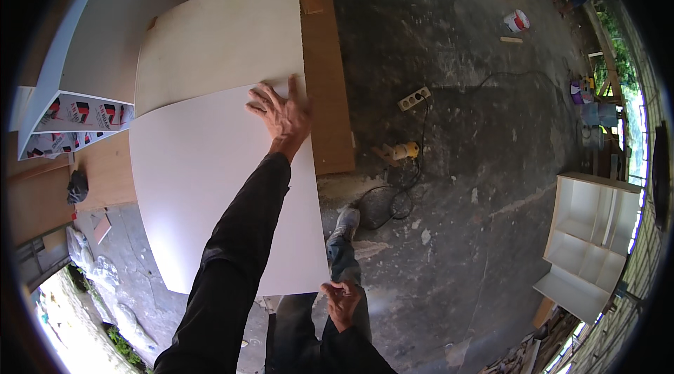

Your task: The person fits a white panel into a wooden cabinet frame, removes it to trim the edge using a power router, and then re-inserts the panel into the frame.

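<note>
A large, smooth white sheet (203, 184) lies over a beige board (225, 30), leaving the board's far part bare. My left hand (284, 120) rests with spread fingers at the sheet's far right corner, its fingertips reaching over the edge toward the board. Down at the near right corner, my right hand (342, 302) is closed with curled fingers, and the corner appears pinched between thumb and fingers. The sheet's near end extends to just in front of my legs.
Brown wooden panel (326, 93) lies under the board. A white cabinet (119, 30) stands at left. On the concrete floor are a power strip (413, 99), a yellow power tool (404, 151) with its cord, and a bucket (517, 21). White shelving (586, 233) stands at far right.
</note>
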Demonstrator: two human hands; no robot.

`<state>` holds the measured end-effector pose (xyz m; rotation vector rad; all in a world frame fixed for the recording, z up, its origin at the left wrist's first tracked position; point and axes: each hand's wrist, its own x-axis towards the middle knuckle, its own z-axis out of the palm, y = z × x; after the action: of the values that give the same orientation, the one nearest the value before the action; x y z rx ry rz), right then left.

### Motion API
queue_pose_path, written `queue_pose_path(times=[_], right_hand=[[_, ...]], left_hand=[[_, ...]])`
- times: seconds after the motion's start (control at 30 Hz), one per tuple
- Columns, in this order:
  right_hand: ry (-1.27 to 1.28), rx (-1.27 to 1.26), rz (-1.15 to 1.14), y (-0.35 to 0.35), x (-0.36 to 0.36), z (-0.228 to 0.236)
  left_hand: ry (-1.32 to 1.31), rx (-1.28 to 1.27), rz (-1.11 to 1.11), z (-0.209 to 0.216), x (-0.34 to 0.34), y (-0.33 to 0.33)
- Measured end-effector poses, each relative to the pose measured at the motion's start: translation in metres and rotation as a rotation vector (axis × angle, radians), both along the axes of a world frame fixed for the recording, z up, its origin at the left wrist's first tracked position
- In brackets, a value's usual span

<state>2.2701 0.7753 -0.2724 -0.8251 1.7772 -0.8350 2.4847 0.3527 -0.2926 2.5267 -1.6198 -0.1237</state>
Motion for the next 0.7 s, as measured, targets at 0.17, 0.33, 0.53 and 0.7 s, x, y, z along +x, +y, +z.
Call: queue_pose_path(times=[0.17,0.33,0.53,0.7], right_hand=[[0.009,0.042,0.059,-0.011,-0.002,0.014],[0.115,0.165,0.284,-0.031,-0.009,0.032],[0.286,0.02,0.595,-0.047,-0.019,0.032],[0.407,-0.076,0.754,-0.058,-0.019,0.034]], left_hand=[[-0.032,-0.03,0.046,-0.007,-0.003,-0.004],[-0.114,-0.058,0.055,-0.013,0.001,0.001],[-0.122,-0.067,0.033,-0.004,-0.003,0.006],[-0.158,-0.086,0.009,-0.007,-0.001,0.006]])
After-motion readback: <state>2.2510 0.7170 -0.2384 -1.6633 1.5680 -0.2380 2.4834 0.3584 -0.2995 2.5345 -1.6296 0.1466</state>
